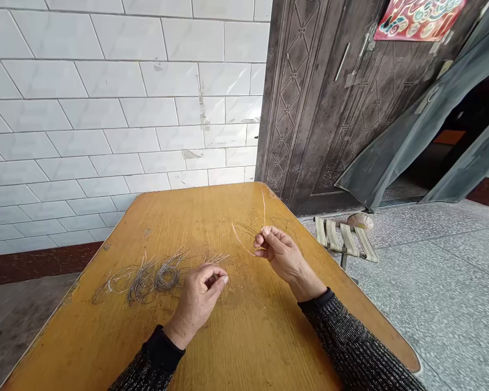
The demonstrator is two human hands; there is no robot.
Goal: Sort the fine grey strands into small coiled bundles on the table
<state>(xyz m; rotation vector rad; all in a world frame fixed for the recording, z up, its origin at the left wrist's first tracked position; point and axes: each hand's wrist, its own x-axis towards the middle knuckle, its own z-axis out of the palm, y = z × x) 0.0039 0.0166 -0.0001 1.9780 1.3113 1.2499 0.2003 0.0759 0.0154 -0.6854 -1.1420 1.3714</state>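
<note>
Head view, hands (284, 258) apart, right pinching thin wire (264, 209)

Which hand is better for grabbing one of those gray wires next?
Probably the left hand: it's right beside the gray wires, while the right hand is farther away and already pinching a copper-colored wire.

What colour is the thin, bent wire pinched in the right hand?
The thin, bent wire looks pinkish copper; it shows in the head view.
</note>
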